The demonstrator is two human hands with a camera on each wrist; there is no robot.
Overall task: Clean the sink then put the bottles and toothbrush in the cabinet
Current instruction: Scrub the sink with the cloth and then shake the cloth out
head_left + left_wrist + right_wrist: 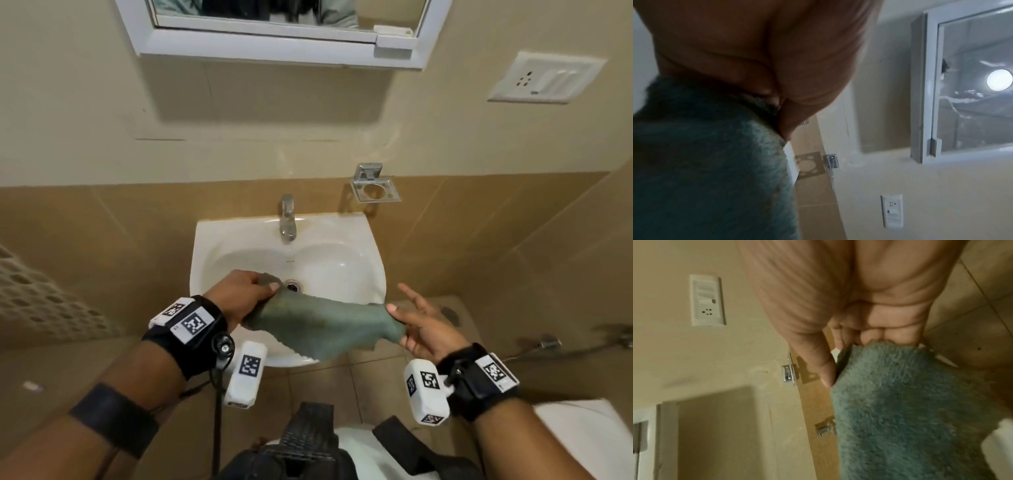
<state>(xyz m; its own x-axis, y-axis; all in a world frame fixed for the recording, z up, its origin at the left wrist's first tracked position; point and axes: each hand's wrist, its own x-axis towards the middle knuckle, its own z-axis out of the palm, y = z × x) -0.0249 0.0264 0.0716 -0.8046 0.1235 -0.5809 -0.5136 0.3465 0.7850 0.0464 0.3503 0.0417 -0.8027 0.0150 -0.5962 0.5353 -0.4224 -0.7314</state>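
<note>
A green-grey cloth (pixel 322 329) is stretched between my two hands over the front of the white sink (pixel 212 240). My left hand (pixel 245 294) grips one end near the drain (pixel 293 285), fingers curled round the cloth (pixel 705 162). My right hand (pixel 416 325) pinches the other end between thumb and lower fingers while the index finger points outward; the right wrist view shows the thumb pressed against the cloth (pixel 910 402). The mirrored cabinet (pixel 274 44) hangs on the wall above, its door closed (pixel 970 84). No bottles or toothbrush are in view.
A chrome tap (pixel 287 219) stands at the sink's back. A chrome holder (pixel 375 186) is fixed to the wall to its right, and a socket plate (pixel 544 77) is higher up. A white toilet edge (pixel 582 435) shows at bottom right.
</note>
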